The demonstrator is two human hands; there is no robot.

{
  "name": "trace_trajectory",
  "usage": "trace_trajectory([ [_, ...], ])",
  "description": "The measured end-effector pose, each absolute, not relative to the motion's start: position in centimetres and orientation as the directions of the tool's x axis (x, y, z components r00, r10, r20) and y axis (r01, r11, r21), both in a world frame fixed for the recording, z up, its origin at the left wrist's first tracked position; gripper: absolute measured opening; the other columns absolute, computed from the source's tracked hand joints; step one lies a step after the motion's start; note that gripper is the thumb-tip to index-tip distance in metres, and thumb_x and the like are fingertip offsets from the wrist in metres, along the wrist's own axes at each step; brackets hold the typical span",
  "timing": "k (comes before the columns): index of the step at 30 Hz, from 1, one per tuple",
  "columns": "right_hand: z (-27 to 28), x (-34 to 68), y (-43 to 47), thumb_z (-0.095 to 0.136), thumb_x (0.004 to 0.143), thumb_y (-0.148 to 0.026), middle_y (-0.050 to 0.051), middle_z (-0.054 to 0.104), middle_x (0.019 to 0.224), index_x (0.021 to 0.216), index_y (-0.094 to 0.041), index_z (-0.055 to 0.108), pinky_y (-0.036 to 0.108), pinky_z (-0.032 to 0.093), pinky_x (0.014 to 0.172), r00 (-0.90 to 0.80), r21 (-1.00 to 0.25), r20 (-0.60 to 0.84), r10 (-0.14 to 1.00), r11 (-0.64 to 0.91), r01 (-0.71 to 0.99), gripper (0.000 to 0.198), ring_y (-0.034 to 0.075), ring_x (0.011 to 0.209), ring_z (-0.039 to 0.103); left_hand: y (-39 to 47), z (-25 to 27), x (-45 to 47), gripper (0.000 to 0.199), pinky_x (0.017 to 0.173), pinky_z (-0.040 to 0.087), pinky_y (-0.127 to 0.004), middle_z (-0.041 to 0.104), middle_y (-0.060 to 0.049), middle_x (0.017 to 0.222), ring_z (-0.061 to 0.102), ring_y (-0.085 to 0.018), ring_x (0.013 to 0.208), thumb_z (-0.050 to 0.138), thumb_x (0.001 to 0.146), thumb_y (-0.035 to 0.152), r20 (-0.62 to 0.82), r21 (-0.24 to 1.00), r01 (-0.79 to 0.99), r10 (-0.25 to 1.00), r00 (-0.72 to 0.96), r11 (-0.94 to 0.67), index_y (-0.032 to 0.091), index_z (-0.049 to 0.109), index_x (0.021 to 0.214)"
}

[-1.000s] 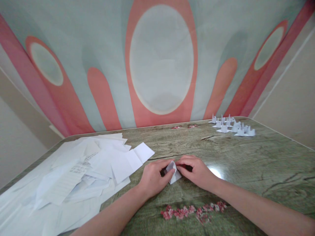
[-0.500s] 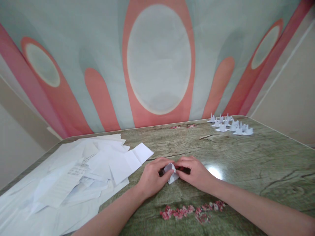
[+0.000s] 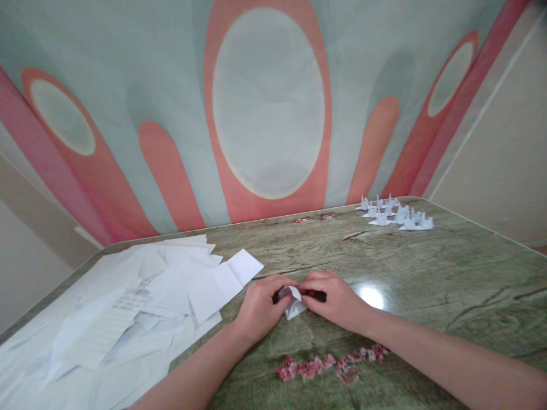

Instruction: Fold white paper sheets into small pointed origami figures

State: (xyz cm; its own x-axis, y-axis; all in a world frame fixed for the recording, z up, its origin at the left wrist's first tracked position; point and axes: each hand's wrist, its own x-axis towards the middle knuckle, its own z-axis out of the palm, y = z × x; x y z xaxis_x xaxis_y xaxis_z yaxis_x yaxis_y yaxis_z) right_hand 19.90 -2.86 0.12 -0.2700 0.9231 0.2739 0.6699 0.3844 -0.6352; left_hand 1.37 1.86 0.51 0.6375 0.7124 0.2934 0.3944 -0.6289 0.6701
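Note:
Between my hands, low over the middle of the table, is a small piece of folded white paper point(image 3: 294, 310) with one flap lifted and curved. My left hand point(image 3: 265, 300) pinches its left side between thumb and fingers. From the other side, my right hand point(image 3: 331, 297) is closed on the upper right edge of the same folded paper. The fingertips of both hands nearly meet at the top of it, and they hide part of the folds.
A wide heap of white paper sheets point(image 3: 128, 319) covers the table's left side, with a creased sheet point(image 3: 243, 266) jutting toward my left hand. Several folded paper cranes point(image 3: 382, 216) stand at the back right. The wood-patterned table point(image 3: 427, 285) meets a patterned backdrop point(image 3: 269, 114).
The flap of the folded paper now stands more raised and curved between my fingers. Both hands keep their hold, and the whole view has shifted slightly.

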Motion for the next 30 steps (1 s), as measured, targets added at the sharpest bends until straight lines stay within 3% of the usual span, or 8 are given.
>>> trace_trajectory([
  [15, 0.01, 19.72, -2.80, 0.058, 0.079, -0.021, -0.002, 0.062, 0.073, 0.086, -0.024, 0.069, 0.028, 0.034, 0.073, -0.270, -0.609, 0.294, 0.917, 0.397, 0.686, 0.013, 0.013, 0.074, 0.056, 1.96, 0.21, 1.46, 0.013, 0.072, 0.043, -0.022, 0.066, 0.001, 0.084, 0.060, -0.013, 0.077, 0.057, 0.082, 0.023, 0.264, 0.676, 0.420, 0.731, 0.630, -0.606, 0.023, 0.066, 0.090],
  [22, 0.06, 19.91, -2.78, 0.049, 0.082, -0.013, -0.001, 0.063, 0.073, 0.091, -0.025, 0.069, 0.027, 0.036, 0.073, -0.307, -0.653, 0.288, 0.907, 0.420, 0.631, 0.025, 0.012, 0.072, 0.057, 1.87, 0.23, 1.48, 0.014, 0.070, 0.043, -0.020, 0.068, 0.003, 0.082, 0.061, -0.012, 0.075, 0.057, 0.081, 0.017, 0.264, 0.669, 0.438, 0.743, 0.615, -0.601, 0.023, 0.067, 0.088],
  [30, 0.34, 20.00, -2.83, 0.048, 0.085, -0.020, -0.001, 0.061, 0.069, 0.086, -0.022, 0.069, 0.027, 0.036, 0.070, -0.331, -0.676, 0.257, 0.908, 0.413, 0.610, 0.021, 0.013, 0.070, 0.055, 1.78, 0.14, 1.47, 0.013, 0.069, 0.043, -0.020, 0.068, 0.002, 0.080, 0.061, -0.013, 0.073, 0.057, 0.081, 0.020, 0.249, 0.673, 0.460, 0.763, 0.597, -0.579, 0.023, 0.068, 0.086],
])
